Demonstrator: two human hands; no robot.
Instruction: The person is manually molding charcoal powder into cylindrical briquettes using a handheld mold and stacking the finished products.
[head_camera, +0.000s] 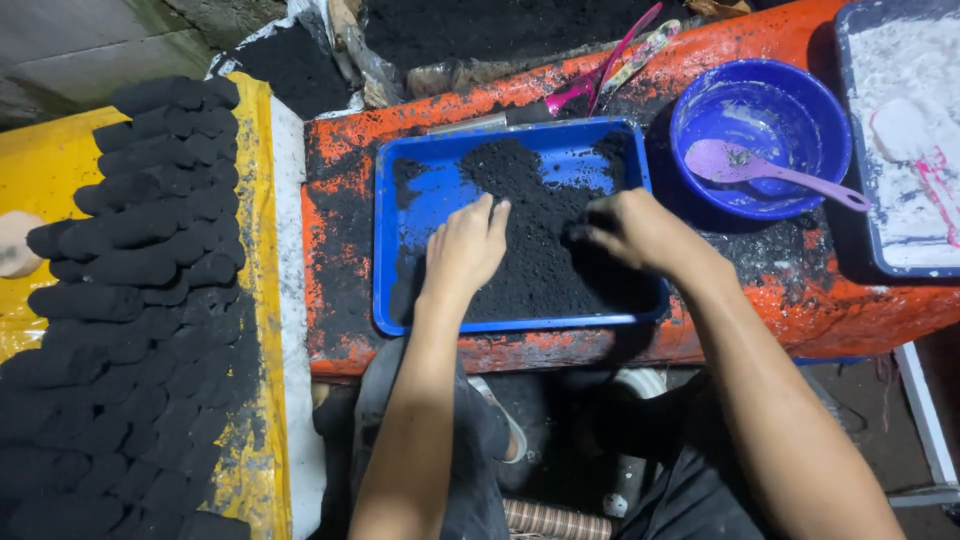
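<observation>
in the blue tray (395, 255) on the orange bench (335, 160), a mound of black powder (535, 235) lies directly under and between both hands, its longer spread running from the tray's far edge toward the person. the left hand (463, 250) lies flat on the mound's left flank, fingers extended and close together, palm down, gripping nothing. the right hand (635, 228) sits at the mound's right side with its fingers curled down into the powder (whether it pinches a clump i cannot tell, since the fingertips are buried and blackened). both hands touch the powder, so neither is nearer.

to the right stands a blue bowl (800, 100) with a lilac spoon (740, 165) resting in it, and beyond it a tray of white powder (905, 140), cut off by the frame. to the left, rows of black rolls (130, 300) cover a yellow sheet (255, 200). the tray's near right corner is lost in shadow.
</observation>
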